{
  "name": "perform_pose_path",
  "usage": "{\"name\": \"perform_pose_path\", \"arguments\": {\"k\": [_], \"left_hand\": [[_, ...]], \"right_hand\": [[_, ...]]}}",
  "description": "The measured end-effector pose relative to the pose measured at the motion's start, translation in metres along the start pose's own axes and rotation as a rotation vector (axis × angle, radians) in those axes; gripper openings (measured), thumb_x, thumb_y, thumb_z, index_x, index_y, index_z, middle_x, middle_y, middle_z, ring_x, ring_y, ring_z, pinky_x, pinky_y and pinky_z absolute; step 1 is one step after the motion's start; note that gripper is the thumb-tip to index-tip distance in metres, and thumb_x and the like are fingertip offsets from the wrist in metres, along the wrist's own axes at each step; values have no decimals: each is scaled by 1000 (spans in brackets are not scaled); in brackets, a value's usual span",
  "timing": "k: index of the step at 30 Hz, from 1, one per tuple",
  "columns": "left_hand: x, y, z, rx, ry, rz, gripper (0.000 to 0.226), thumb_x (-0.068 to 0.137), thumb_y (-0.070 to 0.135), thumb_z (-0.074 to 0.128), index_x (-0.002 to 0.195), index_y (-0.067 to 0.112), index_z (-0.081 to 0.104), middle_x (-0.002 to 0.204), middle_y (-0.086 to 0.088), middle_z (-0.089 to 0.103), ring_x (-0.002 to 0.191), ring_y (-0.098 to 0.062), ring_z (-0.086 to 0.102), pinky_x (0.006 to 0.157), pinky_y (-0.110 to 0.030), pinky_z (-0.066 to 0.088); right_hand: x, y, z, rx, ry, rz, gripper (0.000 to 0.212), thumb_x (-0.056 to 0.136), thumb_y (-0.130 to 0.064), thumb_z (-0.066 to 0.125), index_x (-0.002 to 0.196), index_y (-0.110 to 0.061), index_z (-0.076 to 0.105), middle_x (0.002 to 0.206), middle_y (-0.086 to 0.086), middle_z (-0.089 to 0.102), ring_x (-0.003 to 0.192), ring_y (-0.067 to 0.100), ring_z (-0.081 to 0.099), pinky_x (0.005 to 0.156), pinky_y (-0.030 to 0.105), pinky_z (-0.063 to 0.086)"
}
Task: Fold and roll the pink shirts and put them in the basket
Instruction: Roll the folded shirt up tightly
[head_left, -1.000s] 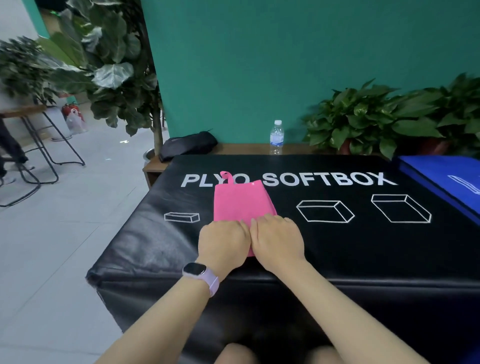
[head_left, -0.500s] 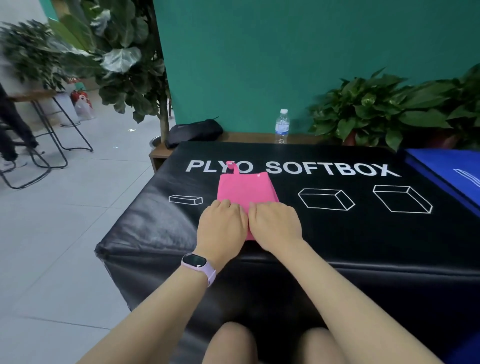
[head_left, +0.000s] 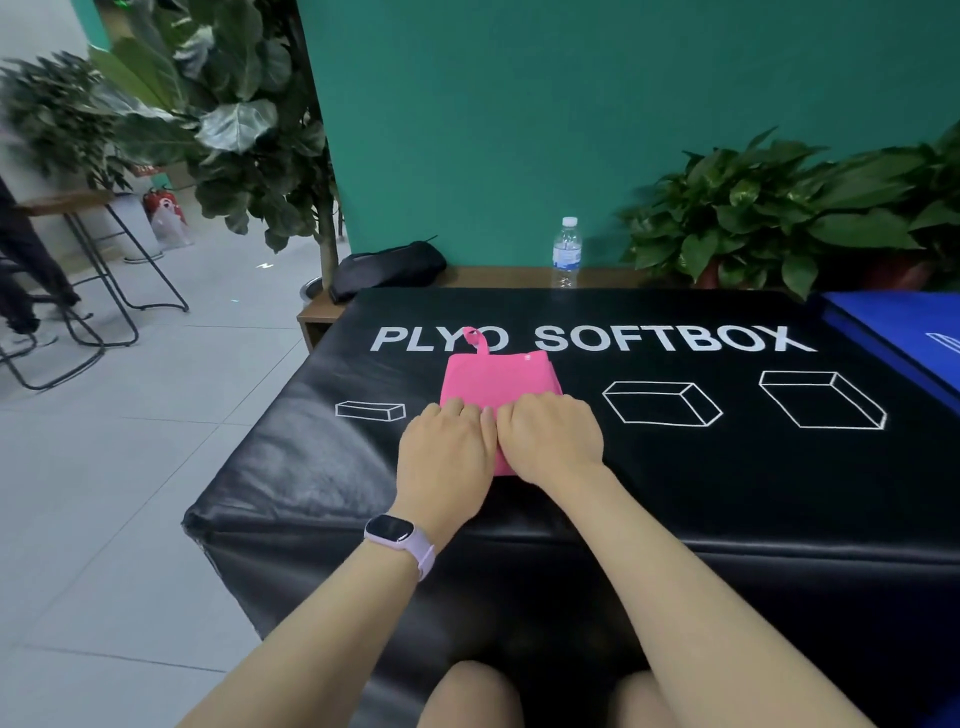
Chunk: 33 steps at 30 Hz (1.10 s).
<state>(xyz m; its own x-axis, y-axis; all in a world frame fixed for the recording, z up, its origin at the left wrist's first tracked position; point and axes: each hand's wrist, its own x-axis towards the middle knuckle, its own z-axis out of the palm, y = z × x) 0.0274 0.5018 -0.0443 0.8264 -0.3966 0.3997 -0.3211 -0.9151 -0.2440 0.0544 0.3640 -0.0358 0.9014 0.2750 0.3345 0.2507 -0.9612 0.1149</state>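
- Left hand: fingers curled over the near end of the pink shirt, gripping it.
- Shirt is laid folded on the black soft box, under the "PLYO" lettering.
- Right hand: fingers curled onto the same edge, touching the left.

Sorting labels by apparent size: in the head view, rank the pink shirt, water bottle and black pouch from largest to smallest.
1. pink shirt, nearest the camera and partly under the hands.
2. black pouch.
3. water bottle.

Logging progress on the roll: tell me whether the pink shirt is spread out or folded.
Folded: the pink shirt lies as a narrow rectangle, its near end under the left hand and right hand.
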Motion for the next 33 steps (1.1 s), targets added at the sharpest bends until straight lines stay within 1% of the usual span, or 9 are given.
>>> {"name": "perform_pose_path", "arguments": {"k": [4, 9, 15, 21, 25, 27, 29, 31, 33], "left_hand": [[18, -10, 4, 5, -69, -32, 18, 89, 11, 42, 76, 23, 41, 75, 0, 62, 62, -28, 49, 55, -31, 34], [53, -20, 15, 13, -205, -26, 29, 99, 23, 38, 72, 23, 47, 87, 1, 66, 71, -28, 52, 63, -31, 36], [59, -20, 9, -12, -313, -60, 34, 105, 26, 33, 103, 21, 67, 102, -1, 69, 94, -30, 66, 68, -33, 38], [6, -1, -14, 25, -214, -23, 21, 98, 19, 41, 87, 17, 59, 85, 1, 66, 77, -30, 67, 59, -33, 36], [-23, 6, -23, 75, -82, 51, 10, 80, 11, 65, 74, 12, 57, 65, -3, 59, 49, -28, 58, 46, -29, 30], [-30, 10, -23, 73, 47, 71, 7, 86, 11, 56, 80, 14, 56, 71, -5, 55, 57, -29, 53, 52, -34, 33], [-39, 17, -20, 38, 61, -9, 33, 100, 19, 17, 90, 20, 49, 87, -2, 50, 79, -27, 44, 70, -38, 34], [-47, 23, -16, -8, 65, -97, 53, 98, 23, -7, 98, 23, 46, 97, 3, 47, 88, -24, 38, 78, -36, 31], [-44, 22, -11, 21, 1, -94, 55, 91, 17, -12, 99, 25, 42, 99, 5, 45, 91, -24, 38, 81, -36, 32]], "right_hand": [[-2, -6, 3, 71, 92, 152, 53, 105, -34, 20, 78, -24, 65, 80, -1, 66, 79, 28, 60, 67, 36, 32], [-17, -14, 10, 73, 137, 211, 61, 101, -30, 2, 90, -22, 61, 89, -1, 62, 86, 25, 53, 84, 39, 37], [-3, -8, -1, 5, 109, 115, 59, 94, -22, 1, 86, -20, 59, 87, 2, 67, 81, 27, 56, 71, 38, 28], [-47, -14, -7, 37, 258, 152, 45, 101, -27, 29, 64, -21, 56, 63, 0, 60, 64, 25, 54, 66, 40, 38], [-73, -17, -10, 28, 313, 126, 45, 100, -27, 29, 61, -21, 51, 59, 1, 57, 59, 26, 50, 62, 39, 33], [-70, -17, -15, -1, 231, 90, 41, 98, -25, 21, 64, -23, 44, 62, 0, 57, 59, 26, 49, 61, 38, 28], [-60, -14, -18, -10, 137, 41, 35, 95, -23, 16, 69, -23, 40, 67, -2, 56, 61, 25, 47, 59, 38, 28], [-48, -11, -21, -2, 58, -4, 28, 96, -19, 27, 70, -23, 36, 70, -5, 49, 62, 24, 45, 59, 35, 31], [-42, -11, -21, 6, 14, 7, 33, 97, -17, 35, 65, -22, 31, 71, -6, 49, 63, 24, 45, 59, 34, 31]]}}
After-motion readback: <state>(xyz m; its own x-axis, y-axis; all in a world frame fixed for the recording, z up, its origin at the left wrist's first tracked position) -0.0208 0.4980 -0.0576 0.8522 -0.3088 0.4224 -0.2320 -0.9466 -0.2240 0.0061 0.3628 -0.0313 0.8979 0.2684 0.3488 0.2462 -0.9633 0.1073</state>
